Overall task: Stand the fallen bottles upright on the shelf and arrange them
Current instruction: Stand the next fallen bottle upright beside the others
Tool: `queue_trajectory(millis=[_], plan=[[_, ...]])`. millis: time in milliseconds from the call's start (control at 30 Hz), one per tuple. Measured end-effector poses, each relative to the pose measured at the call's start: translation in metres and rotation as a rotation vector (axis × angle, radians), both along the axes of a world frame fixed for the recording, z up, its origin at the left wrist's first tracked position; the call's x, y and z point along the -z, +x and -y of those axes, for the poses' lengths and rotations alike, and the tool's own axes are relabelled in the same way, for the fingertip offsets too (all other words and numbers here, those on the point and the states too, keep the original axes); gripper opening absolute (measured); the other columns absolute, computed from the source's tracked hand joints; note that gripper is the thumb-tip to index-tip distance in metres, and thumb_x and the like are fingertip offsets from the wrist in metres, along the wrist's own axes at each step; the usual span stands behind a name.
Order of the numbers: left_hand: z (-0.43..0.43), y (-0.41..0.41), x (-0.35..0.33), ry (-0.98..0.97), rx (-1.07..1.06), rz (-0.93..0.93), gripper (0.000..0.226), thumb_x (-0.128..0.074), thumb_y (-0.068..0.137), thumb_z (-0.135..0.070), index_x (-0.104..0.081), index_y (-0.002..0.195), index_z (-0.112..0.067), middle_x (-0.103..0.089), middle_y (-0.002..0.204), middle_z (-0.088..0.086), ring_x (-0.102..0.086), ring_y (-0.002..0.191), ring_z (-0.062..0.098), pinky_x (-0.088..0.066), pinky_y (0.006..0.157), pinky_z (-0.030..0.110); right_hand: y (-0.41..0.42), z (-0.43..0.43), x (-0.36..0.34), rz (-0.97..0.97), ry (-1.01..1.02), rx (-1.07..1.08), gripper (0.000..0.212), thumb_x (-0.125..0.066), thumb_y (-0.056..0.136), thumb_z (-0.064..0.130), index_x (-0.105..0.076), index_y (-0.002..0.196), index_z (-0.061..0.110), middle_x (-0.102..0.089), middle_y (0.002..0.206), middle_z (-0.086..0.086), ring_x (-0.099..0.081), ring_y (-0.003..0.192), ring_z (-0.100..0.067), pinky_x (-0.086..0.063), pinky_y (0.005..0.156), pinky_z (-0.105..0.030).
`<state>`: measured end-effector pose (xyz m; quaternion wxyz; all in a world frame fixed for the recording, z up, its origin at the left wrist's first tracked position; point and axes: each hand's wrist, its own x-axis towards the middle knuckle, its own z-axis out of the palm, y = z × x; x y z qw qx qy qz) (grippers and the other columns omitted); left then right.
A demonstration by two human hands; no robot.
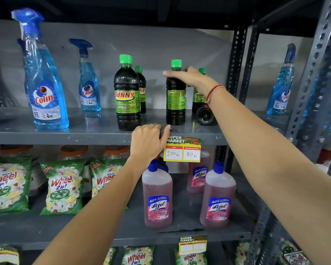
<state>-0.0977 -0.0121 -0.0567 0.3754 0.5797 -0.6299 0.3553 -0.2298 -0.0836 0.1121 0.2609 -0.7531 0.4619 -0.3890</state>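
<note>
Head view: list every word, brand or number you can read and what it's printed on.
"Colin", "5X": big blue spray bottle
"SUNNY": front dark bottle
"SUPER MARKET", "MRP 100 Rs", "80 Rs": price tag on the shelf edge
"Active Wheel 2in1": green packets
"All in 1 Lizol": pink bottles
Bottle under right hand: label unreadable. Lower tag: only "SUPER MARKET" reads.

On the shelf [84,134], one Sunny bottle [175,94] stands upright under the right hand [191,79], which rests on its shoulder. Behind that hand stands another bottle [199,92]; below its wrist lies a fallen bottle [204,116]. Left of it stand two more bottles [127,96], just beyond the left hand [148,142] on the shelf's front edge.
</note>
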Motion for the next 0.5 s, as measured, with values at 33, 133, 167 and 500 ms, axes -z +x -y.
queue_trajectory(millis=[33, 133, 167, 500], plan=[[0.000, 0.000, 0.000, 0.000, -0.003, -0.001, 0.061, -0.024, 0.094, -0.046, -0.069, 0.074, -0.011, -0.070, 0.066, 0.005, -0.063, 0.059, 0.024, -0.047, 0.051, 0.033, -0.002, 0.004, 0.001, 0.052, 0.060, -0.074, 0.076, -0.068, 0.065, 0.062, -0.050, 0.123, 0.016, -0.054, 0.122, 0.000, -0.049, 0.111, -0.018, -0.037, 0.098, -0.042], [0.002, -0.001, 0.000, 0.013, -0.020, -0.005, 0.061, -0.024, 0.095, -0.046, -0.068, 0.071, -0.012, -0.069, 0.064, 0.004, -0.063, 0.058, 0.024, -0.046, 0.051, 0.033, -0.009, 0.011, 0.006, 0.117, 0.104, -0.161, 0.043, -0.070, 0.075, 0.030, -0.054, 0.112, 0.017, -0.062, 0.111, -0.002, -0.057, 0.103, -0.015, -0.042, 0.093, -0.039], [0.003, 0.000, 0.001, 0.017, -0.024, -0.005, 0.060, -0.024, 0.095, -0.046, -0.067, 0.071, -0.012, -0.068, 0.064, 0.004, -0.062, 0.058, 0.025, -0.046, 0.051, 0.033, -0.010, 0.016, 0.008, 0.127, 0.070, -0.132, 0.053, -0.075, 0.073, 0.029, -0.052, 0.118, 0.014, -0.062, 0.111, -0.002, -0.059, 0.104, -0.015, -0.046, 0.092, -0.038], [0.004, 0.000, 0.002, -0.019, -0.024, -0.003, 0.058, -0.027, 0.095, -0.045, -0.066, 0.068, -0.012, -0.067, 0.060, 0.005, -0.061, 0.055, 0.025, -0.046, 0.051, 0.032, -0.013, 0.017, 0.012, 0.111, 0.054, -0.120, 0.077, -0.079, 0.061, 0.047, -0.050, 0.124, 0.012, -0.059, 0.124, -0.002, -0.054, 0.119, -0.019, -0.043, 0.098, -0.040]])
